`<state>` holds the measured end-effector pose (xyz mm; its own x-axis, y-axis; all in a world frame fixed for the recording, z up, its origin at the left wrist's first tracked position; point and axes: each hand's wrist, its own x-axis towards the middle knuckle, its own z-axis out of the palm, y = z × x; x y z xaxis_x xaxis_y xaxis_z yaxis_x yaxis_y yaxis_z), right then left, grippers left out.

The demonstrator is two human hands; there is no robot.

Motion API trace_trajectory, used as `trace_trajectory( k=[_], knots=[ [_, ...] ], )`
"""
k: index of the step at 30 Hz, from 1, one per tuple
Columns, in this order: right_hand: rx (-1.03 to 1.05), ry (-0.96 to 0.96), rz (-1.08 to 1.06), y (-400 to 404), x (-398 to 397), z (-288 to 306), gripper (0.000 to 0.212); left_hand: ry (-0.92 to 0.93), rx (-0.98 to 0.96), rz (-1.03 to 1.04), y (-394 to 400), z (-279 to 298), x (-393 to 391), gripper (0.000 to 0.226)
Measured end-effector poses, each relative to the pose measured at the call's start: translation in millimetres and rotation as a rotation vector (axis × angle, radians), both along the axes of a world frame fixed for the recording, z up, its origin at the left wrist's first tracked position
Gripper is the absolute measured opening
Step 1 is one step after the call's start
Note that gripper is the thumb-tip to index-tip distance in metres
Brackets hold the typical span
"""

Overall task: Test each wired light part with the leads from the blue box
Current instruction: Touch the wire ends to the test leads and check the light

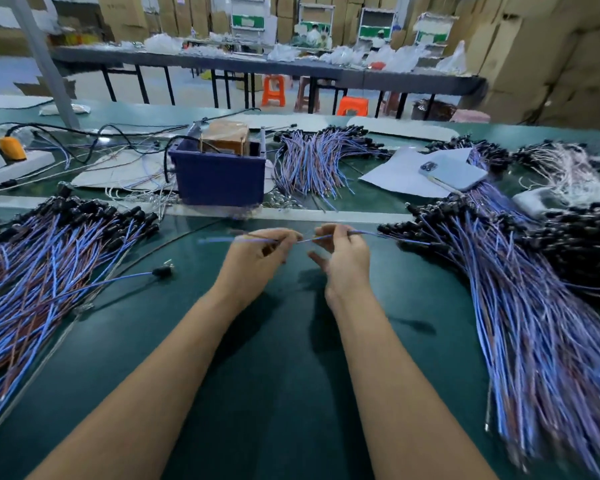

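From the head camera I see my left hand [257,252] with its grip pinched on a blue wire [219,240], and my right hand [343,258] pinching the wired light part [364,233] drawn from the right pile [499,289]. Both hover over the table [274,375], near the blue box [219,180]. I'd keep the bare ends pressed firmly together and watch for light.
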<state>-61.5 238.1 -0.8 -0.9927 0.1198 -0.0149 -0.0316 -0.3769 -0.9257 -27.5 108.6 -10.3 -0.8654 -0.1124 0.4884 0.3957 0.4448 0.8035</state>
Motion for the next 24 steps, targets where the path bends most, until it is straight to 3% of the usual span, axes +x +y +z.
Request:
trace_trajectory(
  k=[3,7,11,14,18,24],
  knots=[
    [0.166,-0.019,-0.030,42,-8,16,0.027,0.123,-0.187,-0.118,42,6,11,0.013],
    [0.562,0.046,-0.103,104,-21,38,0.024,0.264,-0.337,-0.237,110,16,23,0.013],
    [1.140,0.031,-0.185,171,-23,47,0.024,0.143,-0.387,-0.419,156,15,30,0.033],
    [1.421,-0.099,-0.242,207,-15,46,0.025,0.065,-0.418,-0.455,163,6,30,0.040],
    [1.743,-0.191,-0.388,200,-4,36,0.034,-0.058,-0.276,-0.343,144,1,26,0.035],
    [1.721,0.262,-0.243,92,5,12,0.044,-0.072,-0.073,0.060,67,1,24,0.032]
  ],
)
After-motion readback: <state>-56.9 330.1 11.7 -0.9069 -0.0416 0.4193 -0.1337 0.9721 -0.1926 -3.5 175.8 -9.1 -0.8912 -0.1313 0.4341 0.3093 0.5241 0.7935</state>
